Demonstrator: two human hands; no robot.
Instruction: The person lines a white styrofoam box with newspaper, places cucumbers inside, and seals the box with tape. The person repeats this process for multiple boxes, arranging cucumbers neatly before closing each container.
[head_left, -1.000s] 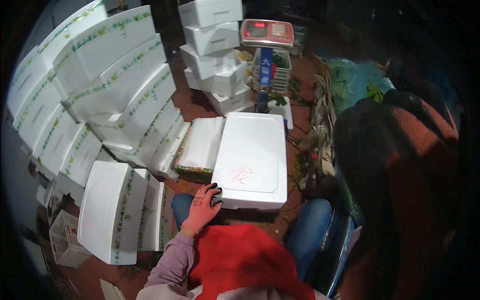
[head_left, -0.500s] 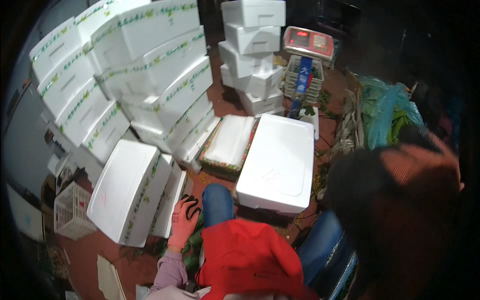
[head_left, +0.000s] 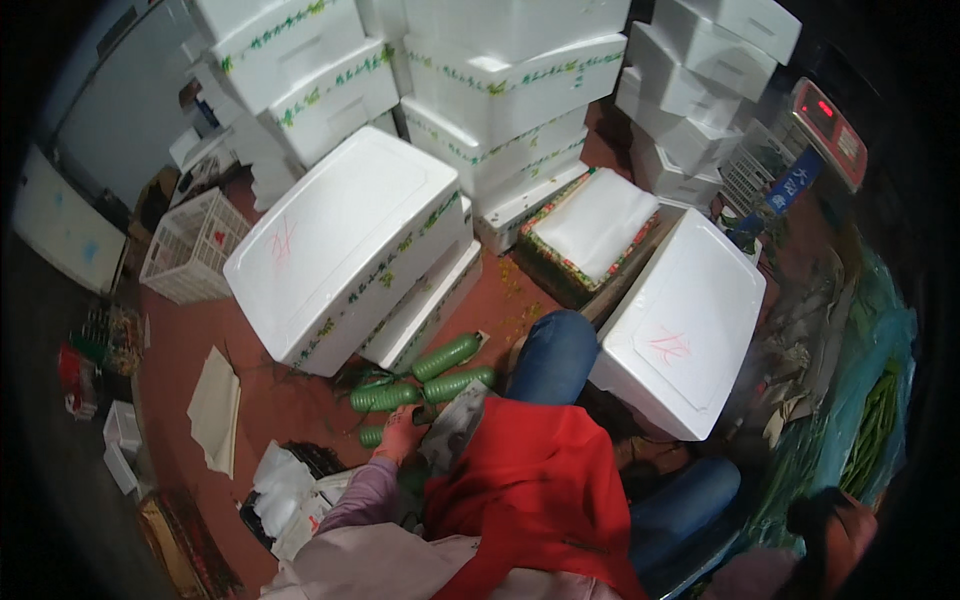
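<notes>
My left hand (head_left: 401, 434), in a pink-orange glove with dark fingertips, is low over the red floor with its fingers curled. Whatever they close on, if anything, is hidden. Beside it lie several green ribbed cylinders, among them one touching the hand's left side (head_left: 371, 436), one just above (head_left: 385, 398) and one farther off (head_left: 446, 356). Over on the right, my gloved right hand (head_left: 838, 535) is dark and blurred at the lower edge; its fingers cannot be made out. Close to it is a blue plastic bag (head_left: 800, 490) with long green vegetables (head_left: 872, 430).
White foam boxes stand stacked at the back (head_left: 510, 90). Lidded foam boxes flank my knees, left (head_left: 345, 250) and right (head_left: 690, 320). Between them sits a patterned carton (head_left: 600, 225). A scale (head_left: 830, 130) is at far right, a white crate (head_left: 195, 245) at left.
The view has swung left and down. My left hand has moved off the foam box's side to the green cylinders. My right hand has dropped from beside the bag's upper part to the lower right.
</notes>
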